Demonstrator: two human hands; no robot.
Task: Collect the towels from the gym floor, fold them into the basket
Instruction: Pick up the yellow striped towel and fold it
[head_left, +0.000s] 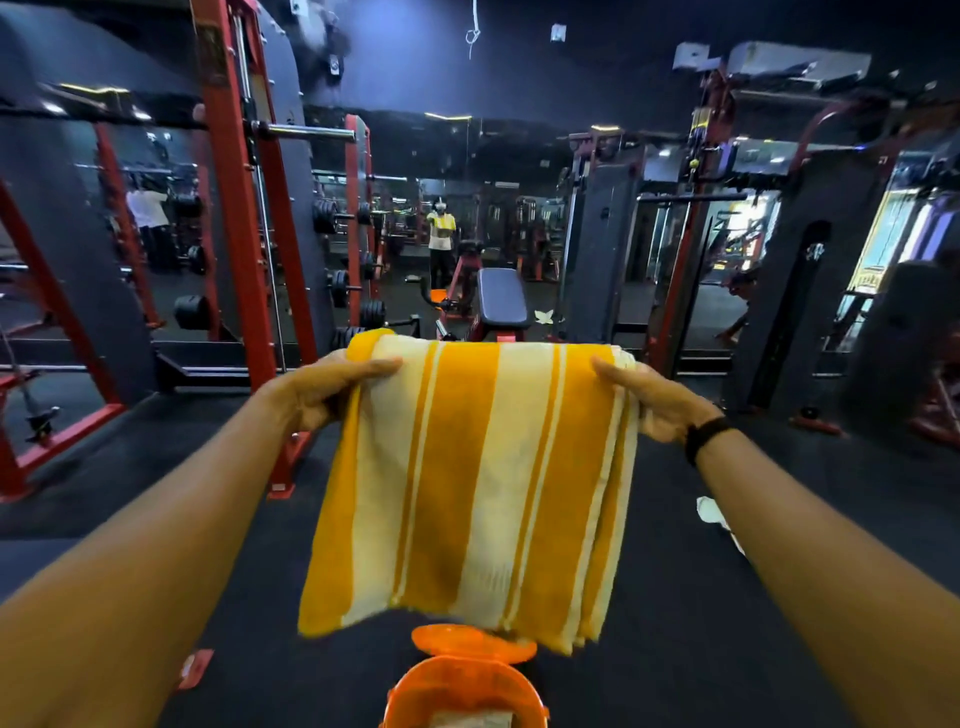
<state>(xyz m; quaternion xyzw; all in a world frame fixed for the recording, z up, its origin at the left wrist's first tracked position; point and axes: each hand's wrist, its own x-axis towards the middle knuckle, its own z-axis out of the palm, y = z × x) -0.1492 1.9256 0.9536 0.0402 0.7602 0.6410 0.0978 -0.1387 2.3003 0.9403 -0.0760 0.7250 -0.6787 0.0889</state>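
A yellow and cream striped towel (478, 483) hangs folded in front of me at chest height. My left hand (332, 389) pinches its top left corner and my right hand (649, 397) pinches its top right corner. Its lower edge hangs just above an orange basket (467, 680) on the floor at the bottom middle, with something pale lying inside. A white towel (714, 514) lies on the dark floor to the right, partly hidden by my right forearm. Another pale cloth (545, 316) lies far off beside the bench.
Red and black weight racks (244, 260) stand to the left, a cable machine (685, 234) to the right. A padded bench (501, 301) stands ahead. A mirror wall at the back reflects a person (441, 244). A small red tag (195, 667) lies on the floor.
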